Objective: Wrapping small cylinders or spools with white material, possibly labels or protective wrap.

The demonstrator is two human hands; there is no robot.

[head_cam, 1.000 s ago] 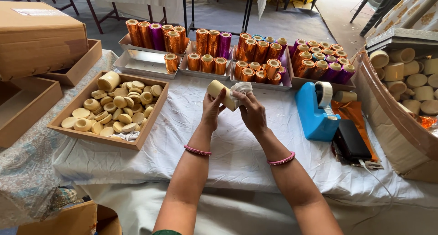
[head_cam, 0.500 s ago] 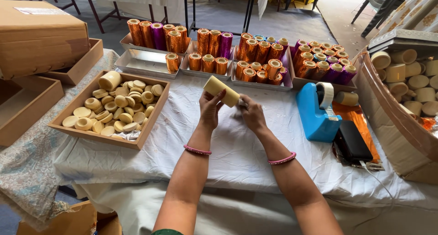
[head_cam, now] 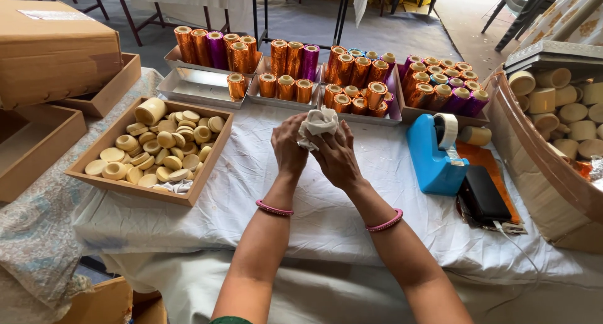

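Above the white-covered table (head_cam: 326, 217), my left hand (head_cam: 287, 149) and my right hand (head_cam: 337, 159) are pressed together around a crumpled white cloth (head_cam: 318, 122). The cloth bulges out above my fingers, and whatever it wraps is hidden. Both wrists wear pink bangles. To the left, a wooden tray (head_cam: 135, 193) holds several cream round pieces (head_cam: 157, 151). Just beyond my hands, metal trays (head_cam: 195, 85) carry foil-wrapped cylinders (head_cam: 286, 85) in orange and purple.
A blue tape dispenser (head_cam: 432, 154) and a black case (head_cam: 483, 199) lie right of my hands. A curved bin (head_cam: 534, 154) of cream cylinders stands at the far right. A cardboard box (head_cam: 56, 47) and empty wooden trays (head_cam: 31, 142) sit at the left.
The cream cylinder that stood out above my fingers is now covered by the white cloth. My hands have closed together and sit slightly lower.
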